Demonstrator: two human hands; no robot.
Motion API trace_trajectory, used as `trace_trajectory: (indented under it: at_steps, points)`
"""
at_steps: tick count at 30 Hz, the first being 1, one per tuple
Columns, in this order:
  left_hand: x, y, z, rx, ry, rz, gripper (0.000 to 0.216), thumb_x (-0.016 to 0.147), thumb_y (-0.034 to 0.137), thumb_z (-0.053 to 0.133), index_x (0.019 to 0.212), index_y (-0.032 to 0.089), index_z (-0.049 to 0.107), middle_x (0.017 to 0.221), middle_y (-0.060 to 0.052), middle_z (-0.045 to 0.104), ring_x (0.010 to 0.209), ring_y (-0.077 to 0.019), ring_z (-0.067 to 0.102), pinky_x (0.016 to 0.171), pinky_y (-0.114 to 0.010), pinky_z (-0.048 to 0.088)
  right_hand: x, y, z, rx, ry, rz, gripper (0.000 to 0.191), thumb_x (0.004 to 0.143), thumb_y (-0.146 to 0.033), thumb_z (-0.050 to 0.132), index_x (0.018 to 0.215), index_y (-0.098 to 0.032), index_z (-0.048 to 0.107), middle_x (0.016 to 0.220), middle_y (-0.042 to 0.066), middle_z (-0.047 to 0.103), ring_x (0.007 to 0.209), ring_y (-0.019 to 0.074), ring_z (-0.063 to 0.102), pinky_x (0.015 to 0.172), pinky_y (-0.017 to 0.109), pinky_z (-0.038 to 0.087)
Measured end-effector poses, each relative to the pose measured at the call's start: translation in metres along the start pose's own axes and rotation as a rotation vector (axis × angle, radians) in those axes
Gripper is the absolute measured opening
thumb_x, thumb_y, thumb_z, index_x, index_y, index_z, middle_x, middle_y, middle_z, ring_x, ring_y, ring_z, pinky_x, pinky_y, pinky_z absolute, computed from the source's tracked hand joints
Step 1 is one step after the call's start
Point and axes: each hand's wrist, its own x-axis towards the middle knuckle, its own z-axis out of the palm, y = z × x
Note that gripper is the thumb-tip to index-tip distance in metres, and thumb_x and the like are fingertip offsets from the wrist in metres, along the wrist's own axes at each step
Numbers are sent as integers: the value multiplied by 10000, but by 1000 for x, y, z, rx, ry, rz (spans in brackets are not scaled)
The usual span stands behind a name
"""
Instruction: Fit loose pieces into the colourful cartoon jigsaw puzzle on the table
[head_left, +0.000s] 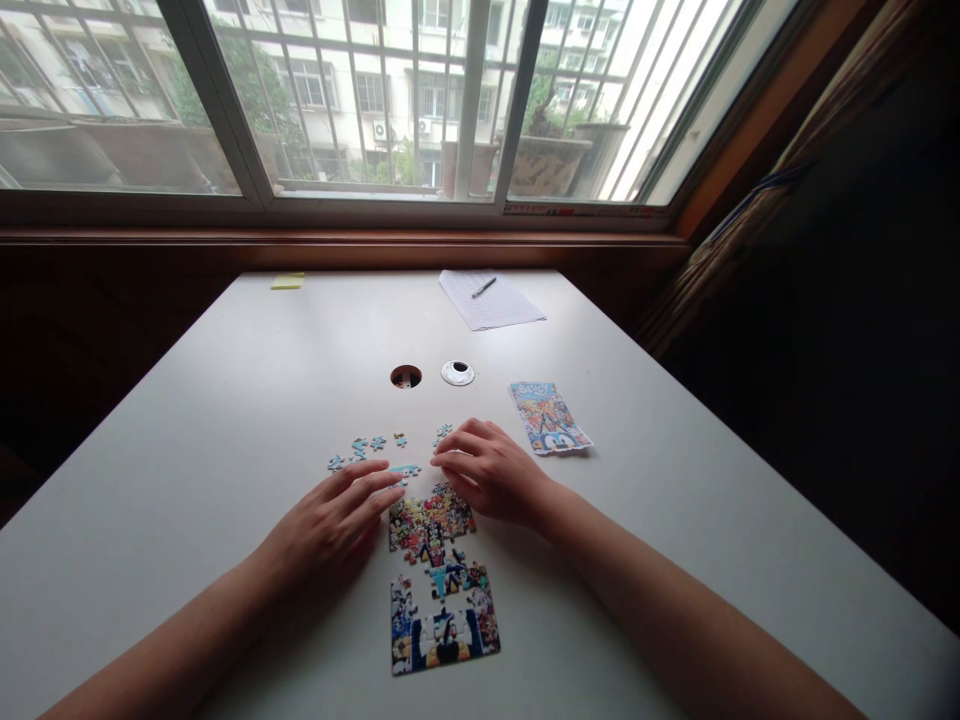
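Note:
A partly assembled jigsaw puzzle lies flat on the white table, its colourful upper block apart from the bottom section except for some joined pieces between them. My left hand rests at the puzzle's upper left, fingers stretched out. Its fingertips are beside a small light-blue strip of puzzle pieces. On the other side, my right hand hovers low over the upper right corner, fingers slightly bent and apart, with its thumb hidden. Loose puzzle pieces lie beyond the left hand, and a few more sit by the right fingertips.
A printed picture sheet lies to the right. Farther back are a round cable hole, its metal cover, a paper sheet with a pen, and yellow sticky notes. A barred window stands behind the table.

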Motion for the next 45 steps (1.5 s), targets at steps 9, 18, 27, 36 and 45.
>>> trace_trajectory:
  at_steps: [9,18,27,36,45]
  points:
    - [3,2,-2,52,-25,-9,423,919,78,494,1333,150,545,1442,-61,552,1398,-272,398,1128,-463,447,2,-8,3,-61,-97,5,293,1022,-331,475,1254,-278,647,1239,49,643,1097,259,476,932,430,374]
    - [2,3,-1,34,-18,-17,441,904,61,492,1333,152,538,1425,-63,563,1377,-266,421,1120,-458,452,2,-10,1,-92,-117,21,285,1020,-343,491,1254,-312,651,1259,52,621,1114,267,450,956,434,355]
    - [3,2,-1,35,-34,-16,413,919,70,487,1320,157,539,1450,-49,546,1405,-256,389,1133,-452,443,1,-2,0,-72,68,100,237,982,-251,533,1161,-257,688,1107,61,672,1023,247,509,888,412,410]
    - [2,2,-1,23,-26,-17,421,906,62,494,1312,164,540,1447,-57,547,1421,-255,380,1143,-448,440,-2,19,4,-120,160,363,283,929,-153,556,1158,-229,704,1034,81,656,969,257,524,867,402,450]
    - [3,2,-2,-3,-25,-23,413,907,59,488,1303,162,540,1444,-75,551,1413,-259,399,1129,-461,462,-3,18,8,-171,45,382,309,955,-195,558,1212,-305,691,1141,79,625,1016,278,496,854,423,441]
